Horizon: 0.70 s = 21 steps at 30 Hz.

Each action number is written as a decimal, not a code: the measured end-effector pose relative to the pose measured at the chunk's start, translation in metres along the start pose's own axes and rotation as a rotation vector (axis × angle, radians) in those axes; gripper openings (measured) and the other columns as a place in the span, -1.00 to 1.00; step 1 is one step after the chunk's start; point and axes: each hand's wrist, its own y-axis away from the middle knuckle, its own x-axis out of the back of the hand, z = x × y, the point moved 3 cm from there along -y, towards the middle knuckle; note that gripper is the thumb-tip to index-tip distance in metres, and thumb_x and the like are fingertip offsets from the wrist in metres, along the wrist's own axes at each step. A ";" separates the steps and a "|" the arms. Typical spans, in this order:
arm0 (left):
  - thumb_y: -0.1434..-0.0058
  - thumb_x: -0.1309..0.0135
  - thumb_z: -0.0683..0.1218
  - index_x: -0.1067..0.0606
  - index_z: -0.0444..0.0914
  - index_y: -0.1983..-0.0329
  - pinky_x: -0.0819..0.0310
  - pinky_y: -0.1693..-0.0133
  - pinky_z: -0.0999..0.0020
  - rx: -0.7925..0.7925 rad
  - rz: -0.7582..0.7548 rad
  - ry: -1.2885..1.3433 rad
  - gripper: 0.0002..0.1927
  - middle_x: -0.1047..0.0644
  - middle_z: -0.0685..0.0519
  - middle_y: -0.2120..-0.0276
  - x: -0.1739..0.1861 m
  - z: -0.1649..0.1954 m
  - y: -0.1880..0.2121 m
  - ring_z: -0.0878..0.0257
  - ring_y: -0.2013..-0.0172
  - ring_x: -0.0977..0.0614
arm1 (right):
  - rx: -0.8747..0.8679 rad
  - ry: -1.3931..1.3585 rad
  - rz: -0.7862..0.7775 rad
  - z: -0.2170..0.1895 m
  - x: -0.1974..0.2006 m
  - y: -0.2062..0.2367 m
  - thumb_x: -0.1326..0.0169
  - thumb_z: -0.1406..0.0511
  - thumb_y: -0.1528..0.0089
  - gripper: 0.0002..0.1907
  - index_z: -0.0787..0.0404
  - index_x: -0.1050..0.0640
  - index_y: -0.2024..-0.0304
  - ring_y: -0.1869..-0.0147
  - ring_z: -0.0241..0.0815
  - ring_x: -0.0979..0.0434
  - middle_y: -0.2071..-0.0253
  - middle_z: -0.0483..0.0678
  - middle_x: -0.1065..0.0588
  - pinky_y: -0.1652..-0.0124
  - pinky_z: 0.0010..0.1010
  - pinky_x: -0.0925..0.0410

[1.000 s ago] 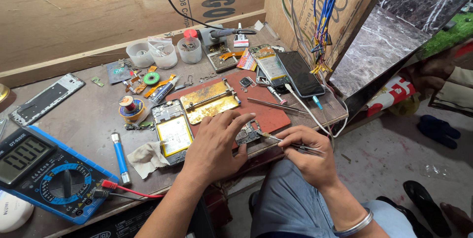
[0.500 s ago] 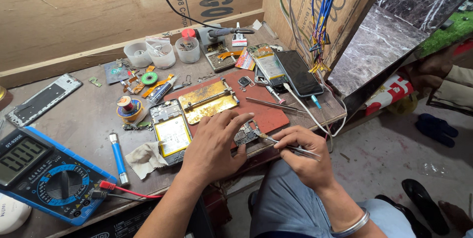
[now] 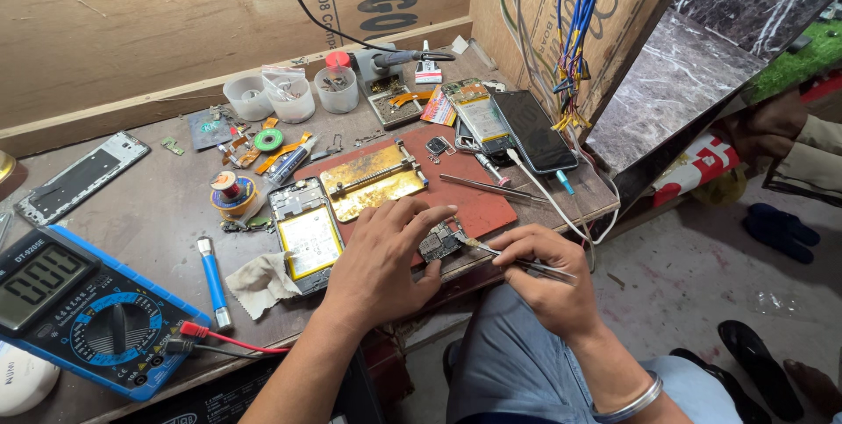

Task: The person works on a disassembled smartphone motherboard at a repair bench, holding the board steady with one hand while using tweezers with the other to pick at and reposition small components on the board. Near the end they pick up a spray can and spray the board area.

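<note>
At the near edge of the table (image 3: pixel 132 205), toward six o'clock, the left hand (image 3: pixel 381 257) lies flat with its fingers (image 3: pixel 421 218) spread and curled over a small circuit board (image 3: pixel 438 240), pinning it to the red work mat (image 3: pixel 478 205). The right hand (image 3: pixel 544 275), just at three o'clock of the board, has its fingers pinched narrow around a pair of metal tweezers (image 3: pixel 509 259), whose tips touch the board's right edge.

My judgement is that the board sits very close to the table's lip, so a slip of the pinning hand could send it off onto the floor (image 3: pixel 693 301). The tweezer tips could also skid across the board and scratch or lift a small part if pressed at an angle. A white cable (image 3: pixel 561 205) trails past the right wrist and could snag.

At nine o'clock of the board lies an opened phone (image 3: pixel 305 235) with a yellow battery, and beyond it, at eleven o'clock, a brass holding jig (image 3: pixel 373 180). A blue multimeter (image 3: pixel 79 310) sits far at eight o'clock with red and black leads. Plastic cups (image 3: pixel 289 95), a solder spool (image 3: pixel 230 187) and a dark phone (image 3: pixel 533 130) crowd the far side. The surface is grey, worn and cluttered, backed by plywood walls (image 3: pixel 105 29); blue wires (image 3: pixel 579 3) hang at one o'clock. Another person's hand (image 3: pixel 763 126) shows at the right edge.
</note>
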 end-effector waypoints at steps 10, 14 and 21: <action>0.05 -0.24 -0.07 -0.37 -0.07 -0.28 -0.32 -0.06 0.07 -0.001 -0.002 -0.001 -0.27 -0.46 -0.02 0.03 0.000 0.000 -0.001 0.01 -0.01 -0.50 | -0.010 0.002 0.018 0.002 0.000 0.000 -0.10 0.57 -0.01 -0.84 0.32 -0.64 0.41 0.19 -0.33 -0.61 0.15 -0.01 -0.64 0.20 -0.54 -0.46; 0.04 -0.25 -0.07 -0.37 -0.07 -0.26 -0.32 -0.04 0.07 0.002 -0.006 -0.013 -0.28 -0.46 -0.02 0.04 -0.001 0.000 0.000 0.01 -0.01 -0.50 | 0.058 0.057 -0.008 0.001 -0.002 0.002 -0.10 0.57 0.00 -0.82 0.32 -0.64 0.39 0.16 -0.33 -0.61 0.15 -0.01 -0.64 0.17 -0.55 -0.43; 0.05 -0.25 -0.07 -0.36 -0.07 -0.27 -0.32 -0.05 0.07 0.002 -0.007 -0.011 -0.26 -0.46 -0.02 0.05 -0.001 -0.001 0.000 0.02 0.00 -0.50 | 0.032 0.044 0.003 0.002 -0.002 0.002 -0.11 0.57 -0.01 -0.83 0.32 -0.64 0.39 0.19 -0.34 -0.59 0.16 -0.02 -0.64 0.21 -0.56 -0.43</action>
